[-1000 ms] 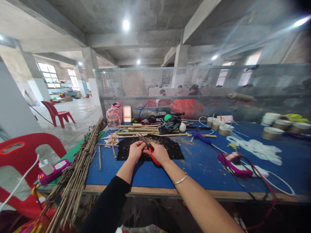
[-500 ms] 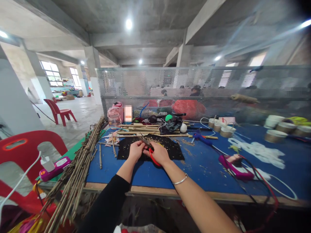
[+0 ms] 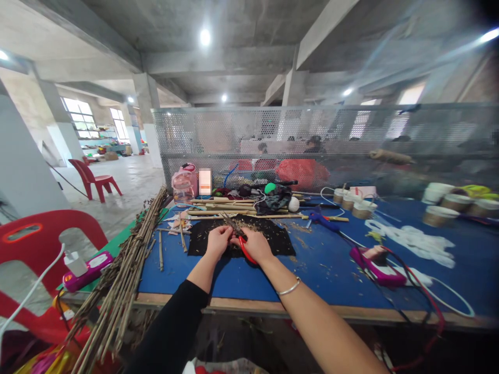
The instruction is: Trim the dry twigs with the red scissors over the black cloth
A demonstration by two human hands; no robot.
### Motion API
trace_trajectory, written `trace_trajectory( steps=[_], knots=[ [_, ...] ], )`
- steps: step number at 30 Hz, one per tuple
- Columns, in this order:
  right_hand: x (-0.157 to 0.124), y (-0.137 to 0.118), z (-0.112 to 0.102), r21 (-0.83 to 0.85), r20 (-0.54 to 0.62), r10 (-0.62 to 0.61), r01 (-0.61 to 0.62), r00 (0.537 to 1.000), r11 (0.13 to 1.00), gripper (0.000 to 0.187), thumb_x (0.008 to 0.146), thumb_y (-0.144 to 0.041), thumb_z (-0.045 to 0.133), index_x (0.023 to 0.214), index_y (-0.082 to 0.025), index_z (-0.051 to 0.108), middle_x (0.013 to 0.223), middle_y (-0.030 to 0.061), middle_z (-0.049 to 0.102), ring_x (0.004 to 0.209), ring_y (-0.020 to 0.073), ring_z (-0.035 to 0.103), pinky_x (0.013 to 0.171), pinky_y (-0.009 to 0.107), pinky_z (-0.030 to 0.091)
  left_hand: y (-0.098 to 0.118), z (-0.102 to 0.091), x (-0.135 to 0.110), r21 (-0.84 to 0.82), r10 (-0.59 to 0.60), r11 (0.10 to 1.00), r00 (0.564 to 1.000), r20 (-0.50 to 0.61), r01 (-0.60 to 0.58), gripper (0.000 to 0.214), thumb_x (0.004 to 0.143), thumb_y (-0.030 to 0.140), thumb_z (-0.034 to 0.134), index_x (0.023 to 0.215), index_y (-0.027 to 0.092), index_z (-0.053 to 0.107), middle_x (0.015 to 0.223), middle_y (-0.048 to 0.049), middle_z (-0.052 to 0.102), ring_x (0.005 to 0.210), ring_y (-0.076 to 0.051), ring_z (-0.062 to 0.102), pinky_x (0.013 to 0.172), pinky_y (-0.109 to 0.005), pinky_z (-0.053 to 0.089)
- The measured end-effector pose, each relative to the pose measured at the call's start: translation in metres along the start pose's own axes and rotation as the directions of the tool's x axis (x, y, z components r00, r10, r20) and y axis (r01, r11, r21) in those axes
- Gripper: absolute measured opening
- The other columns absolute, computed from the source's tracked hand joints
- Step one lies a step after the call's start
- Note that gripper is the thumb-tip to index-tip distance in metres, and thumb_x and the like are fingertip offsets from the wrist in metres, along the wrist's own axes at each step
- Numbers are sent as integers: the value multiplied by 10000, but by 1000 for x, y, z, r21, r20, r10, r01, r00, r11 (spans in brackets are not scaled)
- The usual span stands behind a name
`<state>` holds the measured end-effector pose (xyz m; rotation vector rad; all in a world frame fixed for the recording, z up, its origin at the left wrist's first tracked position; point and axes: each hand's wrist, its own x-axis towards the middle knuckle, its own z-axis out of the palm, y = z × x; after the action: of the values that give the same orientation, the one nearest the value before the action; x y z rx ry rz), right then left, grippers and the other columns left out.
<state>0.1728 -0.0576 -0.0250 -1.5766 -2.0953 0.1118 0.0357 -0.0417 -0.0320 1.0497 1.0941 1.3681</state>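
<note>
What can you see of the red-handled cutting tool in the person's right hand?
The cutting tool has red handles and dark, metal-looking blades. The right hand grips the handles, so only a red curve shows under the palm. The blades point up and left, away from the person, beside the curled left hand. Whether they are open is unclear. The tool is over a black cloth on the blue table.

Left hand [image 3: 218,240], right hand [image 3: 255,244] close together ahead, knuckles up, fingers curled tight.
</note>
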Motion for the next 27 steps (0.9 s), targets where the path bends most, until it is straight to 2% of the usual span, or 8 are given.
trace_trajectory(
  steps=[5,9,14,21,27],
  knots=[
    [-1,-2,0,-46,-16,-23,23,1000,999,471,756,-629,451,1017,-250,553,928,51,658,849,199,610,677,259,405,0,0,1,11,22,1000,999,-24,-22,188,676,296,608,726,117,634,594,-32,615,515,-110,548,466,-194,408],
    [-1,-3,-1,-31,-41,-82,81,996,996,519,726,-633,491,1027,-213,533,986,72,627,929,203,573,739,268,401,-4,-2,4,78,87,993,996,13,-88,164,685,274,576,696,120,629,569,-24,610,510,-106,539,476,-188,393],
    [-1,-3,-1,11,-25,-42,43,999,999,432,769,-585,471,998,-229,556,956,57,638,898,194,585,706,249,392,-7,-4,5,105,135,985,990,38,-138,189,689,300,574,720,125,639,580,-21,615,509,-108,533,475,-192,380],
    [-1,-4,-3,44,-11,2,-1,1000,999,459,747,-593,505,1031,-240,577,921,53,663,853,194,612,685,241,396,-3,0,2,37,54,998,998,39,-56,229,673,345,616,733,125,630,594,-18,605,470,-93,507,444,-194,383],
    [0,-3,-3,14,15,29,-29,999,999,467,759,-595,487,1053,-245,583,879,62,681,844,204,628,680,245,409,1,1,0,28,33,999,999,-23,-33,198,681,309,617,739,122,646,595,-22,612,480,-97,519,449,-199,399]
  ],
)
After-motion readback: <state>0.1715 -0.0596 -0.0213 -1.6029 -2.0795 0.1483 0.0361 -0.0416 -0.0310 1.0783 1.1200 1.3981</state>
